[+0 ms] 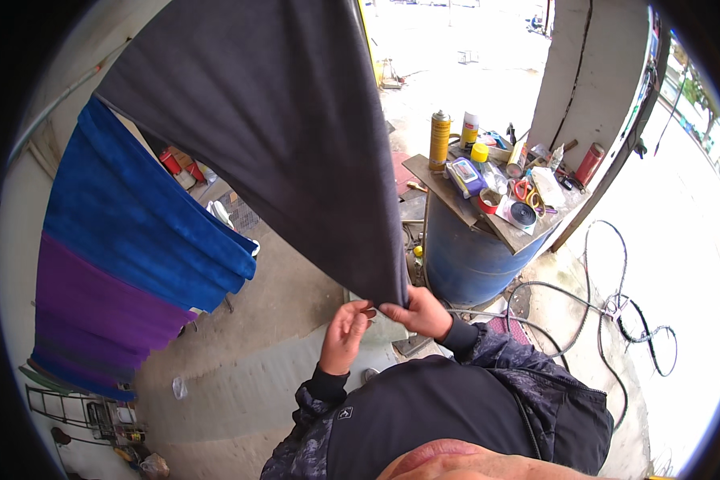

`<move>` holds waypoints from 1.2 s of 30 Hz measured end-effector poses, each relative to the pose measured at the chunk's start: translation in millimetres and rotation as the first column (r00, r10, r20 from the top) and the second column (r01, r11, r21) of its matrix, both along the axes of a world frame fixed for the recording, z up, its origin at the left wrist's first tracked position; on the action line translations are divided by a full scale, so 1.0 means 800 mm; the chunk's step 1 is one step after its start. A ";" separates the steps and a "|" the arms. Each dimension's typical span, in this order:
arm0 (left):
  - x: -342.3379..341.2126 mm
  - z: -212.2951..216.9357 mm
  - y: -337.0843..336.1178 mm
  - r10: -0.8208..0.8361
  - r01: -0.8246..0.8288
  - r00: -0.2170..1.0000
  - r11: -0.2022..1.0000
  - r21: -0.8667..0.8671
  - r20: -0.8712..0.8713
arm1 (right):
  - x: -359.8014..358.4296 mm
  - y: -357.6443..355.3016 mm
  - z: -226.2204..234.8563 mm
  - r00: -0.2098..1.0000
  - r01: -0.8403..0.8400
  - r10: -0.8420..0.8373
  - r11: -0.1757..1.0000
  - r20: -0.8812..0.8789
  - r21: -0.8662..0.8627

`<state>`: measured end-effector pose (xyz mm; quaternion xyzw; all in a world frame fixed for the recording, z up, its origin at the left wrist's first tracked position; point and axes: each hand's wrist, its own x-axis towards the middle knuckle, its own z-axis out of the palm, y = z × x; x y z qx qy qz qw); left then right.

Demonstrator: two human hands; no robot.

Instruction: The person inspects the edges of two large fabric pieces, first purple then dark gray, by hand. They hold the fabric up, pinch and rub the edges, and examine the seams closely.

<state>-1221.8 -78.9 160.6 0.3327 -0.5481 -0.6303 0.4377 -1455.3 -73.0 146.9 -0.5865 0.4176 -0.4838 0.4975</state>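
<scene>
A large dark grey cloth (280, 120) hangs from above and narrows to a lower corner in front of me. My right hand (421, 313) is closed on that corner, its thumb lying along the hem. Just left of it, my left hand (346, 334) has its fingers loosely bent and apart, the tips close to the cloth's lower edge. Whether those tips touch the fabric is hard to make out. Both of my sleeves are dark and patterned, with black cuffs.
Blue fabric (152, 208) and purple fabric (104, 296) hang at the left. On the right, a blue barrel (472, 252) carries boards with spray cans (440, 140), scissors (522, 190) and a black tape roll (522, 214). A black hose (568, 348) coils over the floor. A wire rack (64, 406) stands lower left.
</scene>
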 end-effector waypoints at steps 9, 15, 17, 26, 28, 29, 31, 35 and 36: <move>-0.008 -0.071 -0.025 0.063 -0.046 0.983 0.994 0.103 -0.170 | 0.030 0.041 0.026 0.912 -0.292 0.260 0.955 0.317 0.058; 0.025 -0.202 -0.057 0.094 0.053 0.976 0.767 0.640 -0.194 | 0.012 0.060 0.041 0.832 -0.457 0.387 0.884 0.397 0.096; 0.028 -0.217 -0.063 0.300 0.171 0.843 0.638 0.751 -0.447 | 0.007 0.064 0.042 0.808 -0.505 0.419 0.855 0.414 0.120; 0.164 -0.187 -0.108 0.435 -0.022 0.531 0.865 0.501 -0.727 | -0.020 0.030 0.010 0.877 0.024 -0.109 0.983 0.469 0.185; 0.199 -0.184 -0.109 0.518 -0.167 0.499 0.844 0.509 -0.695 | -0.037 0.022 0.009 0.839 0.109 -0.199 0.974 0.506 0.201; 0.217 -0.181 -0.103 0.637 -0.302 0.470 0.766 0.567 -0.611 | -0.046 0.019 0.009 0.827 0.140 -0.241 0.963 0.508 0.230; 0.239 -0.178 -0.098 0.744 -0.427 0.409 0.668 0.610 -0.528 | -0.057 0.017 0.012 0.805 0.153 -0.244 0.966 0.541 0.208; 0.284 -0.184 -0.088 0.737 -0.450 0.383 0.676 0.584 -0.557 | -0.063 0.012 0.016 0.818 0.178 -0.253 0.965 0.516 0.191; 0.296 -0.188 -0.088 0.723 -0.457 0.385 0.689 0.563 -0.574 | -0.062 0.010 0.017 0.814 0.167 -0.235 0.970 0.530 0.174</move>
